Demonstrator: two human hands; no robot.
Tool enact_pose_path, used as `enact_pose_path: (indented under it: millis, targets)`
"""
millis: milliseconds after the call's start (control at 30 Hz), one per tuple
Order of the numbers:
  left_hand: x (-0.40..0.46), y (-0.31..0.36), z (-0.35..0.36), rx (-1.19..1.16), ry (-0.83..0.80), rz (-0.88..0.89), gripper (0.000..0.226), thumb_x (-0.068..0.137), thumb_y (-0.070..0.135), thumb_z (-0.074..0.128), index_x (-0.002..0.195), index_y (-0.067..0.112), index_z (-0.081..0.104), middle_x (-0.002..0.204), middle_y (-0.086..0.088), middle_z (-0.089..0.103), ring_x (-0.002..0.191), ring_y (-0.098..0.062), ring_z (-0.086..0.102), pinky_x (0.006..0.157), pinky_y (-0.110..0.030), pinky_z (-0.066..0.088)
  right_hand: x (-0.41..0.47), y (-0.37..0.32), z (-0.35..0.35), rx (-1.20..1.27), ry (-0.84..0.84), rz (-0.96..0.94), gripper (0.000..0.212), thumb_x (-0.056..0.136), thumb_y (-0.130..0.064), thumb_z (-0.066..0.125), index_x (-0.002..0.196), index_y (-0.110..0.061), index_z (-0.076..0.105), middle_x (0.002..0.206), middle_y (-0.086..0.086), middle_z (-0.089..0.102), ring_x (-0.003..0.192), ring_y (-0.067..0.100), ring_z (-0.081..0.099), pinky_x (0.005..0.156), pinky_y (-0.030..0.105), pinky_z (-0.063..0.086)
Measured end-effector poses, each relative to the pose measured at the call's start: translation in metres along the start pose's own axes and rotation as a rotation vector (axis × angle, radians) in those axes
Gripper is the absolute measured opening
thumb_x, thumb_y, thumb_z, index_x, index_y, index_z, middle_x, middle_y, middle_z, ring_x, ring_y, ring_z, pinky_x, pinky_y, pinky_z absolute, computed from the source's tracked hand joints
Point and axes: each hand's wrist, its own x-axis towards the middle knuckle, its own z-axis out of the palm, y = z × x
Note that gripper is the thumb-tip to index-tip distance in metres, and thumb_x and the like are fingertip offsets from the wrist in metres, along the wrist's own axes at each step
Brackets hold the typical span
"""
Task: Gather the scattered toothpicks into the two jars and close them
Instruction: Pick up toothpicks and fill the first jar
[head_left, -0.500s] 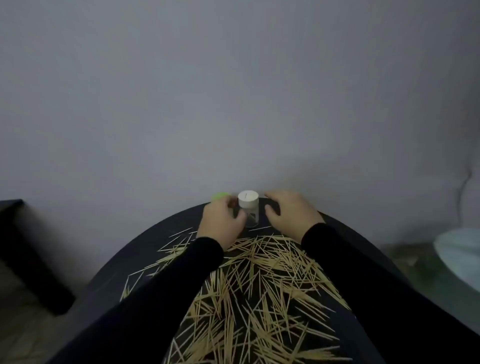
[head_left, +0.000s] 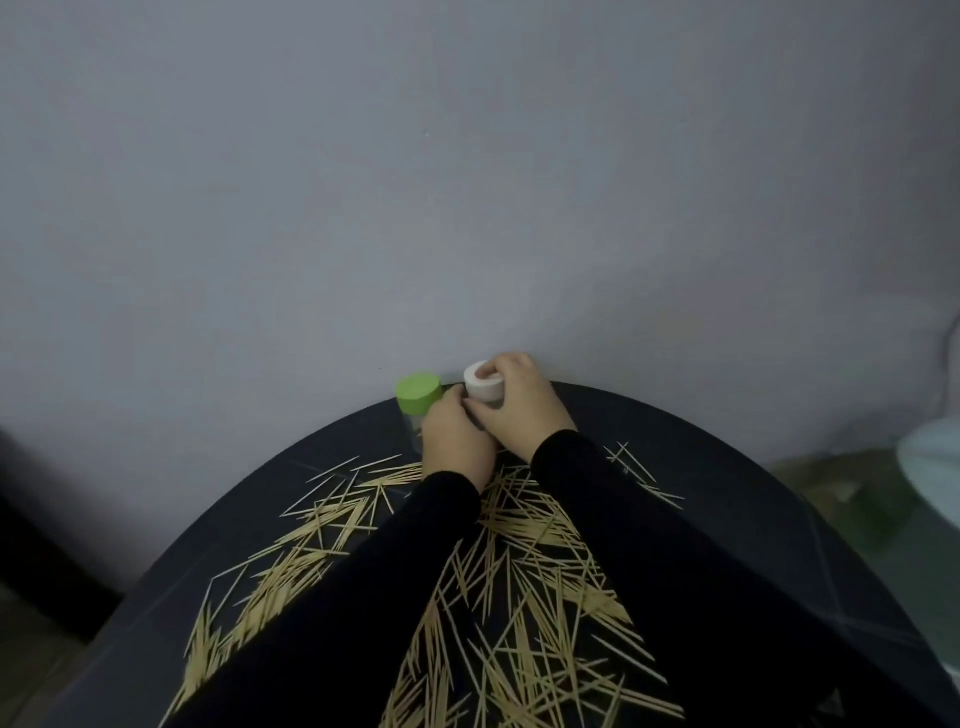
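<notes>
Right hand supplies the main grip: fingers curled over the white lid of the white-capped jar, thumb at its near side, clamped on the cap. Left hand sits just left of that jar, fingers curled against its lower body; whether it truly clamps the jar or only steadies it cannot be told, as the hand hides the contact. Immediately left of the white-capped jar stands the green-capped jar, upright, lid on, clear body partly hidden behind the left hand. Nearer the person than the white-capped jar, toothpicks lie scattered in a dense layer over the dark round bench, some hidden by the black sleeves. Judged handling: both jars look small, light, rigid and smooth-walled, prone to tip or slide, so the body needs bracing while the cap is turned. Toothpicks are thin, stiff, feather-light and brittle, best swept into bundles and pinched mid-length.
</notes>
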Motion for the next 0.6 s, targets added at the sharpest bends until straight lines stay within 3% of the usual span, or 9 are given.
enact_pose_path:
  millis: [167,233,333,433,533,600]
  targets:
    - [0.000,0.003,0.005,-0.093,0.008,-0.029,0.036,0.083,0.008,0.064,0.118,0.010,0.055,0.101,-0.001,0.063,0.091,-0.014,0.059,0.076,-0.023,0.044,-0.005,0.005,-0.007,0.153,0.086,0.064,0.026,0.080,-0.023,0.074,0.097,-0.017,0.055,0.109,0.004,0.060,0.096,0.018,0.059,0.077,0.030,0.052]
    - [0.000,0.004,0.003,-0.140,0.014,-0.022,0.041,0.082,0.008,0.067,0.120,0.012,0.051,0.109,-0.003,0.063,0.093,-0.013,0.060,0.077,-0.022,0.048,-0.007,0.004,-0.011,0.217,0.110,0.049,0.027,0.080,-0.025,0.075,0.098,-0.020,0.056,0.105,0.001,0.062,0.088,0.013,0.060,0.067,0.021,0.052]
    - [-0.001,0.007,-0.005,-0.165,0.046,0.028,0.041,0.082,0.009,0.070,0.117,0.014,0.050,0.104,0.002,0.060,0.081,0.001,0.055,0.058,-0.006,0.045,-0.009,-0.002,-0.018,0.295,0.133,0.015,0.028,0.078,-0.027,0.077,0.097,-0.021,0.058,0.093,-0.008,0.061,0.078,0.001,0.057,0.053,0.006,0.043]
    - [-0.001,0.007,-0.013,-0.122,0.055,0.060,0.037,0.083,0.012,0.069,0.118,0.014,0.057,0.099,0.004,0.060,0.075,0.005,0.052,0.052,-0.002,0.041,-0.009,-0.007,-0.017,0.327,0.119,0.012,0.030,0.078,-0.030,0.077,0.101,-0.021,0.060,0.095,-0.009,0.063,0.082,0.003,0.060,0.059,0.006,0.045]
    - [0.002,-0.001,-0.019,-0.067,0.071,0.080,0.028,0.079,0.022,0.071,0.106,0.017,0.065,0.091,0.004,0.065,0.084,-0.010,0.063,0.064,-0.015,0.046,-0.009,-0.009,-0.012,0.352,0.101,0.018,0.032,0.079,-0.031,0.078,0.105,-0.020,0.062,0.097,-0.009,0.064,0.088,0.007,0.061,0.067,0.008,0.046]
    - [0.004,-0.008,-0.022,-0.050,0.055,0.079,0.026,0.078,0.027,0.072,0.102,0.017,0.067,0.088,0.004,0.066,0.083,-0.012,0.064,0.069,-0.022,0.049,-0.008,-0.008,-0.011,0.379,0.078,0.020,0.032,0.079,-0.031,0.078,0.105,-0.019,0.064,0.099,-0.007,0.064,0.092,0.009,0.062,0.074,0.013,0.049]
